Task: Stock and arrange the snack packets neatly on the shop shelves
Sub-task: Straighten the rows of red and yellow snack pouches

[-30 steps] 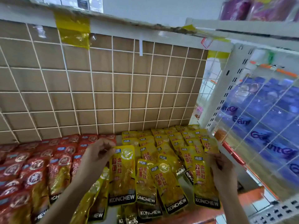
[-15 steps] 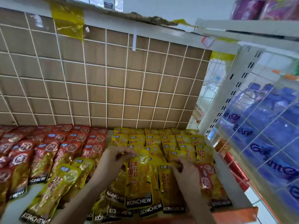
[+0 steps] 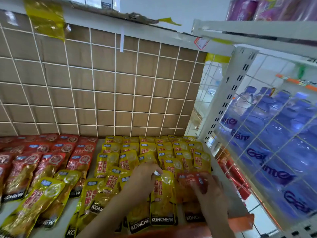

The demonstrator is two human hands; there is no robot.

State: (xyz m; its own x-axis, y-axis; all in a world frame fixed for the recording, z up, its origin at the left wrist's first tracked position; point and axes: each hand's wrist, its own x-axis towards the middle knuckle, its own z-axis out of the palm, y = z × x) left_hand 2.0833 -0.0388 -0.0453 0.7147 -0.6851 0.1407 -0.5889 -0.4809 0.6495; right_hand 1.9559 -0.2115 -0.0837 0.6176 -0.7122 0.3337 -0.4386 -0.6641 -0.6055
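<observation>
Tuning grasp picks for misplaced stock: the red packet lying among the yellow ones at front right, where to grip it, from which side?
Probably the top seal strip, pinched from above on the far side. The red packet lies flat, label up, its left edge tight against a yellow packet; the top strip looks free. The right hand lies on it, grip blurred.

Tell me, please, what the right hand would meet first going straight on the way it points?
Probably the yellow packets just behind the red packet under the right hand; depth is unclear.

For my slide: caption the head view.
Left hand pinches a yellow packet; right hand holds a red packet on the shelf.
</observation>
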